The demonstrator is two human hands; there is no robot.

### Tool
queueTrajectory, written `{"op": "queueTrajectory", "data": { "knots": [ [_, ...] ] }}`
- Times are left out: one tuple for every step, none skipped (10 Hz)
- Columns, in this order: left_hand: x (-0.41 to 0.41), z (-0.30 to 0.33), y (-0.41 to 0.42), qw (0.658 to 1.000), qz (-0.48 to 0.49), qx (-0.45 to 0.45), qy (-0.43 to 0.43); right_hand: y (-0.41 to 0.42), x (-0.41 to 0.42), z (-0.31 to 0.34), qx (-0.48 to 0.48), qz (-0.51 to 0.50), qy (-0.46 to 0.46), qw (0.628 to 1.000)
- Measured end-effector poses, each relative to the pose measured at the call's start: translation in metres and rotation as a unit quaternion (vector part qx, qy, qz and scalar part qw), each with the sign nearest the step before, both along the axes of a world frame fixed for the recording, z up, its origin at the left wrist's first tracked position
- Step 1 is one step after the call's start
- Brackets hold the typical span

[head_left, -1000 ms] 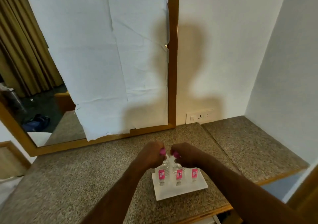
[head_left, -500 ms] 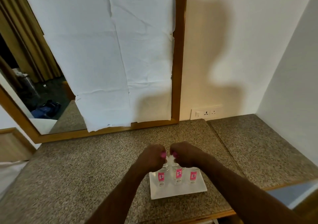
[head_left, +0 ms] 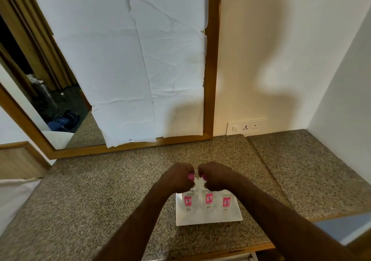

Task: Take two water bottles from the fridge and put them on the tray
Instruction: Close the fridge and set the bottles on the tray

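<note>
A white rectangular tray (head_left: 210, 219) lies on the speckled stone counter near its front edge. Three clear water bottles with pink labels stand upright on it in a row. My left hand (head_left: 176, 178) is closed around the pink cap of the left bottle (head_left: 188, 201). My right hand (head_left: 214, 179) is closed around the pink cap of the middle bottle (head_left: 208, 199). The right bottle (head_left: 226, 201) stands alone beside them, partly behind my right wrist. Both fists nearly touch above the tray.
A wood-framed mirror (head_left: 208, 80) covered with white paper leans on the wall behind the counter. A wall socket plate (head_left: 246, 127) sits low on the wall. A second counter slab (head_left: 309, 172) lies to the right, against a white side wall.
The view has tilted and shifted a little, so the tray sits lower in the frame. My hands stay on the two bottle caps and the bottles stay on the tray.
</note>
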State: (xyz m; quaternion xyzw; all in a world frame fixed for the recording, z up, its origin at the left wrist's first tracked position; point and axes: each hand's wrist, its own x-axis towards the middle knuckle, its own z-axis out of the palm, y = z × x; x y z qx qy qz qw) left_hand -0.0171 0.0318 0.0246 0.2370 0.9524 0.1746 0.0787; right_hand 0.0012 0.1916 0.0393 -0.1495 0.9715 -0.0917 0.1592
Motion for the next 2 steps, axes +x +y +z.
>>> {"op": "queueTrajectory", "data": {
  "knots": [
    [0.0010, 0.0032, 0.0033, 1.000, 0.006, -0.019, -0.017, 0.0014, 0.0021, 0.0073, 0.008, 0.007, -0.019, 1.000],
    [-0.0035, 0.0095, 0.0036, 1.000, 0.005, -0.018, -0.021, 0.0057, -0.0028, 0.0170, -0.008, 0.007, -0.036, 0.999]
  ]
}}
